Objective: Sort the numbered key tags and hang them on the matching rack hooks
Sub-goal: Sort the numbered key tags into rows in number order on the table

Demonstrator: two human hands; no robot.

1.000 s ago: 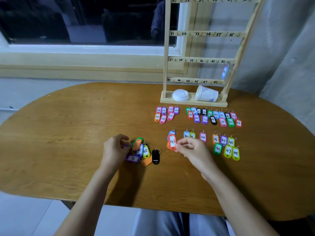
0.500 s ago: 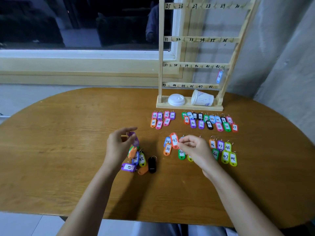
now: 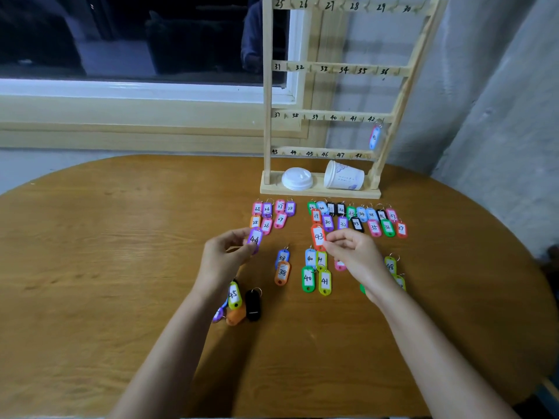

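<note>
SORTING BY NUMBER: A person seated at an oval wooden tabletop (image 3: 121, 237) works through numbered key tags, with one tag in each hand. The left hand (image 3: 225, 258) pinches a purple tag marked 44 (image 3: 254, 238) between thumb and fingertips. It holds the tag off the wood, just at six o'clock of a small cluster numbered 25 to 28 (image 3: 273, 214).

The right hand (image 3: 354, 258) pinches an orange-red tag marked 43 (image 3: 318, 236) by its lower end and holds it upright. That tag sits just at six o'clock of the left end of a long double row numbered 29 to 37 (image 3: 357, 217).

Between the two hands a blue tag 38 (image 3: 282, 257) and an orange tag 38 (image 3: 282, 273) lie overlapping. At three o'clock of that pair, a green tag 40 (image 3: 308, 279) and a yellow-green tag 41 (image 3: 324, 281) rest side by side. Further tags are partly hidden behind the right wrist.

At six o'clock of the left hand, against the forearm, an unsorted heap includes a yellow-green tag 45 (image 3: 234, 294) and a black tag (image 3: 253, 305).

At one o'clock, on the tabletop's far edge, stands a wooden rack (image 3: 267, 86) with hand-numbered rails. A single tag marked 42 (image 3: 375, 137) hangs at the right end of the third rail. A white lid (image 3: 297, 178) and a paper cup (image 3: 343, 176) lying on its side sit on the rack's base.
</note>
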